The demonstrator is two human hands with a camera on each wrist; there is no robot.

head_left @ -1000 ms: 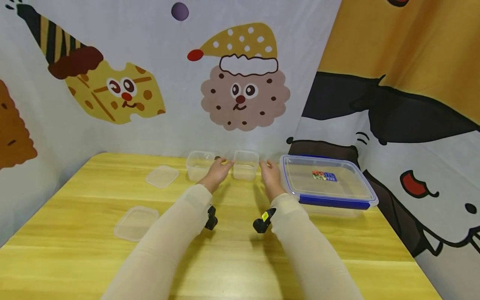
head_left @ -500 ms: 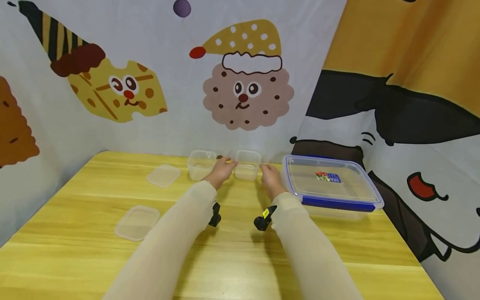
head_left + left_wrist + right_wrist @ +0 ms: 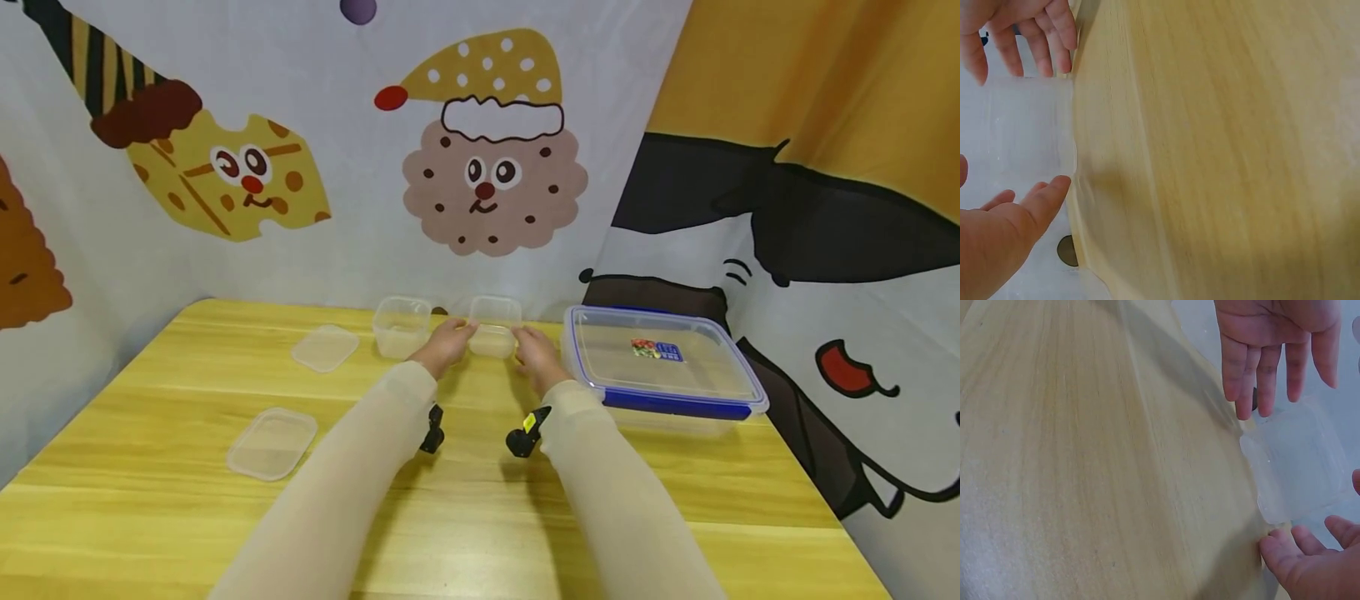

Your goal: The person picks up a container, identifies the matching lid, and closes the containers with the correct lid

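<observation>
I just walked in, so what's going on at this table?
A person has their left hand and right hand on either side of a small clear plastic container near the back of the table; how firmly they touch it is hard to tell. A second clear container stands to its left. Farther left, two square lids lie flat, and a large, lidded food storage box sits at the right.

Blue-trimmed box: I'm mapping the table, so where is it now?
In the head view, the blue-trimmed box sits on the right side of the table, just right of the right hand.
</observation>
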